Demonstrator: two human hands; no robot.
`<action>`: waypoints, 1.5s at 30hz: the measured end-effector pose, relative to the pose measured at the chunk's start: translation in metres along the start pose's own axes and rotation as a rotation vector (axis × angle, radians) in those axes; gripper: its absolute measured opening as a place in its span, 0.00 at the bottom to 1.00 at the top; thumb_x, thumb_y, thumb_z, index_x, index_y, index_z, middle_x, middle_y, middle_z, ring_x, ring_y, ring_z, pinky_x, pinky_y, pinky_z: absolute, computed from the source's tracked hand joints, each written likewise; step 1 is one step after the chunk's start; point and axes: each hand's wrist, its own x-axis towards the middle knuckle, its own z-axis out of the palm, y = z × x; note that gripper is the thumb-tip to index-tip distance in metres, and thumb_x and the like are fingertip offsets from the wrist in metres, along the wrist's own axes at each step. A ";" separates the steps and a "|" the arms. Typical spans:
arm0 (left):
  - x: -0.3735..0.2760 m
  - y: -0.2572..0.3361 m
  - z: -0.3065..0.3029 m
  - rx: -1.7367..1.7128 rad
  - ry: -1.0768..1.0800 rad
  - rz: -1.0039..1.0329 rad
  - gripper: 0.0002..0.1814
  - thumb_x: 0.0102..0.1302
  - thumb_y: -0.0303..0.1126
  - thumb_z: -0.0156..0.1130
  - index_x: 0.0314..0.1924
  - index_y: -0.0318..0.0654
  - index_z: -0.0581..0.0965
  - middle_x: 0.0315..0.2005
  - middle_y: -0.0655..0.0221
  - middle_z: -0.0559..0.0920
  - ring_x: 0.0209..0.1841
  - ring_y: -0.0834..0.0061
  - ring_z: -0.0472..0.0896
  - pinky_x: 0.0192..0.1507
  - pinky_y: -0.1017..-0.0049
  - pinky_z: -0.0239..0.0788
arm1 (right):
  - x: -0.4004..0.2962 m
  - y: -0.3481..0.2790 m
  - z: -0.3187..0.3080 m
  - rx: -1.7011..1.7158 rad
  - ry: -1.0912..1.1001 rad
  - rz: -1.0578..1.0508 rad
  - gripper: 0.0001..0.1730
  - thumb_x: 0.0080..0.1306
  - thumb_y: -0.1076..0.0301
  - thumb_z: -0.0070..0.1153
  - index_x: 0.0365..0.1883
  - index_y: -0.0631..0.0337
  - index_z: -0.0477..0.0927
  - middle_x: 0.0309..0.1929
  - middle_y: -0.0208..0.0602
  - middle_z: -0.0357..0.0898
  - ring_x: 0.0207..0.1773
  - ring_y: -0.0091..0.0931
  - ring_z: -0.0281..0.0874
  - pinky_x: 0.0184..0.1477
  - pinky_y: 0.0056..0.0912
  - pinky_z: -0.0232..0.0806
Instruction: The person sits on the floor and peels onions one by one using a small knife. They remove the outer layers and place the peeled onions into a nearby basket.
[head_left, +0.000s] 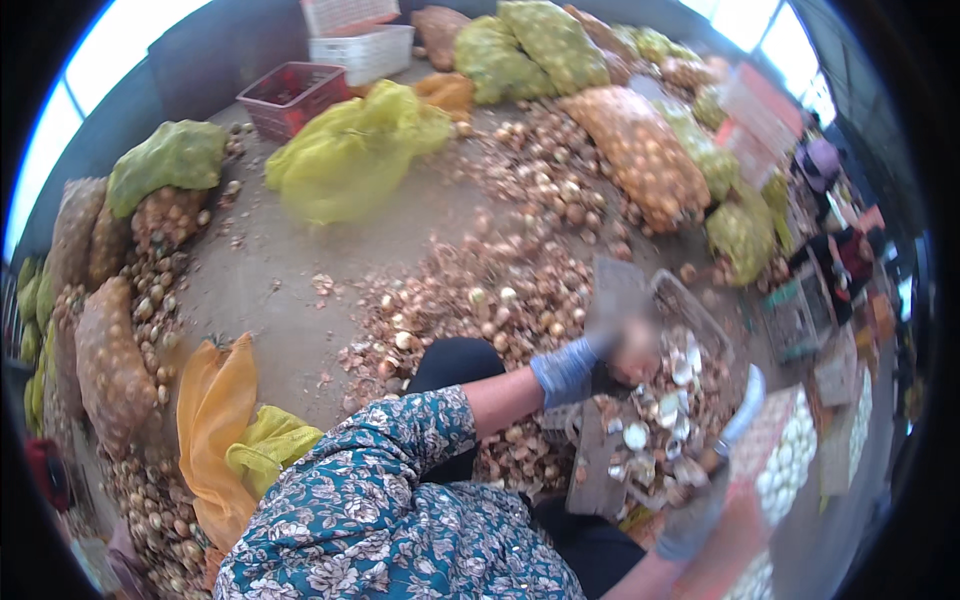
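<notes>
My left hand (568, 370), in a grey-blue glove, reaches over the heap of onion peels. Its fingers run into a blurred patch, so what it touches or holds is unclear. Low on the right, my gloved right hand (690, 521) is blurred and closed round the handle of a knife (744, 405), its broad blade pointing up and away. Between the hands lie peels and cut onion pieces (673, 409), beside a wooden board (596, 469). Unpeeled onions and loose skins (480, 292) spread over the floor before me.
Crate of peeled white onions (786, 457) at right. Full mesh sacks (637, 154) stand along the back and left (112, 360). A loose yellow-green mesh sack (352, 157), red crate (292, 97) and orange mesh sack (214, 435) lie about. A person (855, 259) is at far right.
</notes>
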 end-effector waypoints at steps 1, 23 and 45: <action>-0.004 0.004 0.005 0.001 0.050 -0.019 0.28 0.64 0.48 0.54 0.56 0.36 0.67 0.49 0.62 0.75 0.53 0.66 0.73 0.57 0.67 0.64 | 0.010 0.021 -0.006 -0.024 -0.053 0.079 0.25 0.60 0.70 0.53 0.54 0.61 0.61 0.29 0.31 0.72 0.21 0.20 0.71 0.19 0.18 0.63; -0.010 0.005 0.030 0.961 0.170 0.118 0.33 0.49 0.40 0.68 0.54 0.41 0.65 0.45 0.72 0.76 0.50 0.76 0.73 0.60 0.72 0.61 | 0.043 0.050 0.048 -1.425 -0.324 -0.684 0.11 0.53 0.71 0.52 0.35 0.63 0.70 0.26 0.46 0.73 0.28 0.43 0.74 0.29 0.43 0.65; -0.008 -0.015 0.019 0.643 0.120 -0.069 0.53 0.46 0.60 0.67 0.63 0.33 0.56 0.56 0.57 0.68 0.57 0.61 0.69 0.62 0.65 0.61 | 0.054 0.082 0.001 -0.349 -0.251 0.240 0.25 0.63 0.42 0.50 0.38 0.58 0.70 0.25 0.29 0.75 0.22 0.24 0.71 0.24 0.24 0.64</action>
